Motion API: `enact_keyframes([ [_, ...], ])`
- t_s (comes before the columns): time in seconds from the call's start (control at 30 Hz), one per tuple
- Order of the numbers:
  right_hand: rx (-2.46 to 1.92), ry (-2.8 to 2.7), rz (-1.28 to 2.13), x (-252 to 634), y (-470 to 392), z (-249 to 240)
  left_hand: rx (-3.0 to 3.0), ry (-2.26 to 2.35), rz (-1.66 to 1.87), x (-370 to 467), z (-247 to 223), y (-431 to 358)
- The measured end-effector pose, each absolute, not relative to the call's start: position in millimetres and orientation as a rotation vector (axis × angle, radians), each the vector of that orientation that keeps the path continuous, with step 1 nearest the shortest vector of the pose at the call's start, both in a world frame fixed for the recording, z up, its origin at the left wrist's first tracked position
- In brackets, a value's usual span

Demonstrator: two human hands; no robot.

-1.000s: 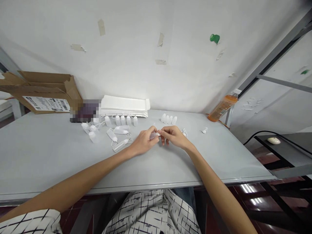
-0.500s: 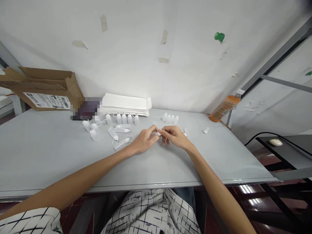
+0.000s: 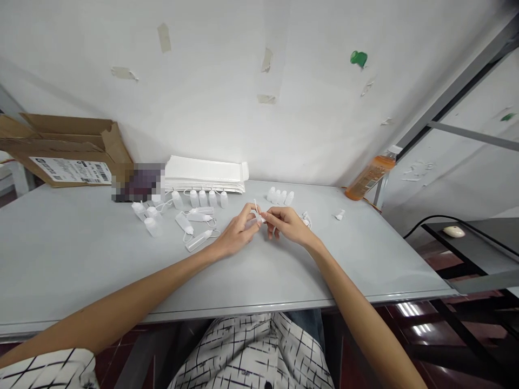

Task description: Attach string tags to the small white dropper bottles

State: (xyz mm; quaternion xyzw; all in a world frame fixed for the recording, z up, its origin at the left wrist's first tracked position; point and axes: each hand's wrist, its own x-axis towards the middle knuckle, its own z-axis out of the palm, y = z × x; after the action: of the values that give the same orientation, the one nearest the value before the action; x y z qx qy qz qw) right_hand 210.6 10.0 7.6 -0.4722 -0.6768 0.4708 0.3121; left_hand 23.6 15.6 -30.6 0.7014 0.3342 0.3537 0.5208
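My left hand (image 3: 239, 232) is closed around a small translucent bottle (image 3: 251, 222) above the middle of the table. At the bottle's right end, my right hand (image 3: 286, 224) pinches a small white cap piece (image 3: 261, 218), and a thin white strip sticks up between the hands. Several capped bottles (image 3: 203, 199) stand upright left of my hands. Nearer me, other bottles lie flat, one of them (image 3: 198, 240) beside my left wrist. Behind my right hand stand several small bottles without visible straps (image 3: 280, 196).
On the grey table (image 3: 259, 281), an open cardboard box (image 3: 73, 156), a pixelated dark object (image 3: 140, 182) and white sheets (image 3: 205, 175) sit at the back left. Loose white caps (image 3: 306, 219) lie right of my hand. An orange drink bottle (image 3: 371, 175) leans at the back right.
The view has shifted slightly, moving the scene a little left. Both hands remain together at the small bottle, and the thin white strip now stands up more visibly between them.
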Motion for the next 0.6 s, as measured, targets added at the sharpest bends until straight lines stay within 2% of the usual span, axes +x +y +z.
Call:
enact_keyframes([
  [0.6,-1.205,-1.757,1.287,211.1,10.9,6.9,1.491,0.738,0.885,25.4,-34.5,17.2],
])
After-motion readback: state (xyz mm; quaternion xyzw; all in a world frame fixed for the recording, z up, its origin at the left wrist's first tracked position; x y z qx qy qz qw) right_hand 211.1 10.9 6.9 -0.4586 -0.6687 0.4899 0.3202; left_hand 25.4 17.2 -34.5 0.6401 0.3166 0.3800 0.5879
